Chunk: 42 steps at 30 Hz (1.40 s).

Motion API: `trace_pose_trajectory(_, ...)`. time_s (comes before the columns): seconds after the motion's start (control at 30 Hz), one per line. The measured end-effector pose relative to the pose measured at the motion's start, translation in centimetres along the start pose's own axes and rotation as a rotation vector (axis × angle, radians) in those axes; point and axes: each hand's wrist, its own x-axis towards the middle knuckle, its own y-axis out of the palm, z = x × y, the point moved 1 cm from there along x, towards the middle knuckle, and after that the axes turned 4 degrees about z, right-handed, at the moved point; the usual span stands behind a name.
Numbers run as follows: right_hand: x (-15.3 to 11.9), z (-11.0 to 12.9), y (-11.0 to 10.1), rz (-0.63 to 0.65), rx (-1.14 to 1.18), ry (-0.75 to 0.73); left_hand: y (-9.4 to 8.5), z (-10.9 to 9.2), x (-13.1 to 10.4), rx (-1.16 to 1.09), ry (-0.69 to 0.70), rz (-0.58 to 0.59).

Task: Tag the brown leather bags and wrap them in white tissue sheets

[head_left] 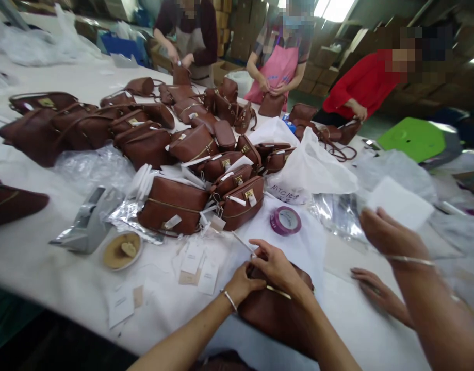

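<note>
Nearest to us, a brown bag [277, 322] with a gold strip lies on a pale sheet [310, 242] over the white surface [170, 319], at the bottom of the head view. Our left hand [240, 282] has its fingers closed on the bag's upper left end, thumb on top. Our right hand [275, 265] leans over the same end, its fingers bent and partly spread beside a thin white strip [242, 242]; we cannot tell whether they grip it. Just beyond, we see a roll of purple tape [277, 221], and to the left some paper tags [192, 257], a shallow dish [112, 252] and a silver tape dispenser [82, 226]. Past these we have heaped brown bags [175, 203]. At our right, a co-worker's hand [393, 237] is by a white sheet of paper [401, 201]. Three people stand across from us, their hands at more bags.
</note>
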Motion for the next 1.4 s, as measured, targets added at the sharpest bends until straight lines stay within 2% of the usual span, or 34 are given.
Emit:
trace_pose_trajectory(0.07,-3.0,-3.0,3.0,0.053,-0.003,0.030,0.0,0.2,0.1,0.005,-0.004,-0.016)
trace_pose_trajectory(0.13,-5.2,-6.0,4.9,0.086,0.010,0.055,0.0,0.3,0.1,0.025,-0.023,-0.039)
trace_pose_trajectory(0.23,-6.8,-9.7,5.8,0.090,0.073,0.151,0.0,0.7,0.1,0.021,-0.025,-0.015)
trace_pose_trajectory(0.33,-7.2,-11.6,5.3,0.053,0.094,0.309,-0.2,1.0,0.1,0.032,-0.018,0.012)
trace_pose_trajectory(0.4,-7.4,-11.9,4.9,0.028,0.102,0.317,-0.3,1.1,0.2,0.062,-0.016,-0.002)
trace_pose_trajectory(0.47,-7.9,-11.8,4.5,0.018,0.103,0.221,-0.3,1.0,0.2,0.055,-0.011,-0.011)
trace_pose_trajectory(0.6,-10.1,-11.5,4.8,-0.057,-0.113,-0.156,-0.5,0.2,0.0,-0.078,-0.048,0.049)
trace_pose_trajectory(0.67,-11.6,-11.4,5.8,-0.108,-0.279,-0.334,-0.8,-0.5,-0.3,-0.187,-0.113,0.124)
trace_pose_trajectory(0.73,-12.9,-11.1,7.5,-0.115,-0.397,-0.421,-1.2,-1.1,-0.5,-0.292,-0.187,0.216)
trace_pose_trajectory(0.83,-14.1,-10.6,9.9,-0.087,-0.482,-0.462,-1.3,-1.7,-0.5,-0.370,-0.252,0.295)
trace_pose_trajectory(0.93,-14.8,-10.2,11.4,-0.089,-0.521,-0.455,-1.0,-1.8,-0.3,-0.346,-0.249,0.273)
trace_pose_trajectory(1.07,-16.2,-10.4,11.8,-0.084,-0.578,-0.458,-0.7,-1.5,0.2,-0.304,-0.352,0.288)
trace_pose_trajectory(1.2,-17.5,-10.9,11.7,-0.118,-0.628,-0.491,-1.3,-1.5,0.7,-0.229,-0.362,0.245)
trace_pose_trajectory(1.4,-18.0,-11.5,11.8,-0.150,-0.631,-0.459,-1.8,-1.6,-0.2,-0.194,-0.350,0.356)
